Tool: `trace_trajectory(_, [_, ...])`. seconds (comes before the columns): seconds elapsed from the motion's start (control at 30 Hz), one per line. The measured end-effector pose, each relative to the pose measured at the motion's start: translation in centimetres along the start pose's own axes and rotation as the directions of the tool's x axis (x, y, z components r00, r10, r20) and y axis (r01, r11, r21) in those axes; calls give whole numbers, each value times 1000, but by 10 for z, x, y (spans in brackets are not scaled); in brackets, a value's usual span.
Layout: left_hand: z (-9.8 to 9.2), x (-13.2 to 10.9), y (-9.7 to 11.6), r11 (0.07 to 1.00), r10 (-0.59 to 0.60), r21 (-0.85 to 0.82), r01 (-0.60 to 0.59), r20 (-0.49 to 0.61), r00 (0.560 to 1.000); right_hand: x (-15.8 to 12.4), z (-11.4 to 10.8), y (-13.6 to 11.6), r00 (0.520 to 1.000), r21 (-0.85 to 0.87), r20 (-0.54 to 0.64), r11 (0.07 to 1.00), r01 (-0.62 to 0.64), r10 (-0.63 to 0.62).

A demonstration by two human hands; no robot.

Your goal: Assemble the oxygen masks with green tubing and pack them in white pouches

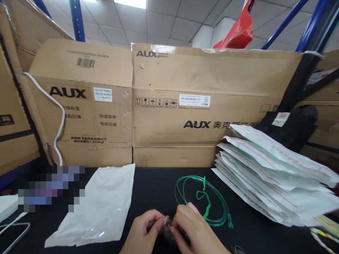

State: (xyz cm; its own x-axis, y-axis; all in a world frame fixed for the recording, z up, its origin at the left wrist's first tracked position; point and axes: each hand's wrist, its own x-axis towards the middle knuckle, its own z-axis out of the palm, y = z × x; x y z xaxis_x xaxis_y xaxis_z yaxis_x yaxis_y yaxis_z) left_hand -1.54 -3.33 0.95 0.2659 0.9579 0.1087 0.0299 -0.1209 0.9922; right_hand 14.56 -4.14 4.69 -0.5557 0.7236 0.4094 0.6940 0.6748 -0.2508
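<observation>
At the near edge of the black table, my left hand (144, 231) and my right hand (193, 227) meet, both with pinched fingers. Between them is a see-through plastic piece (166, 231), mostly covered by the fingers, with a bit of green beside it. Just beyond my right hand lies a loose coil of green clear tubing (224, 204) with a connector (230, 221) on its end. A bright green elastic strap (207, 206) runs across the coil towards my right hand. Whether strap or tubing joins the plastic piece is hidden.
A flat white plastic bag (106, 201) lies at left. Several white packets (265, 180) are stacked at right. Large cardboard boxes (164, 74) wall off the back. A phone (16, 233) and a white cable (62, 123) are at far left, with a blurred-out patch nearby.
</observation>
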Motion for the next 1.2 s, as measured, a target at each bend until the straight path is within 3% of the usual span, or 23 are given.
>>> trace_trajectory(0.13, [0, 1, 1, 1000, 6, -30, -7, -26, 1000, 2, -1, 2, 986, 131, 50, 978, -162, 157])
trace_trajectory(0.27, [0, 1, 1, 998, -8, -68, 7, -9, 1000, 3, 1, 6, 953, 267, 26, 917, -297, 301])
trace_trajectory(0.5, [-1, 1, -10, 996, 14, -85, -9, 55, 998, 8, -2, 13, 962, 372, 55, 889, -267, 266])
trace_trajectory(0.67, [3, 2, -18, 988, 108, -119, -97, 88, 990, 9, 3, 20, 959, 510, 24, 822, -254, 282])
trace_trajectory(0.77, [7, 3, -21, 967, 79, -247, -65, 46, 996, 10, 5, 19, 954, 569, 15, 782, -254, 299])
trace_trajectory(0.9, [9, 5, -21, 917, -22, -399, 12, -19, 1000, 11, 6, 15, 950, 572, 1, 779, -256, 312])
trace_trajectory(1.2, [9, 3, -16, 933, -32, -359, 19, -31, 999, 9, 7, 19, 934, 476, -46, 829, -292, 355])
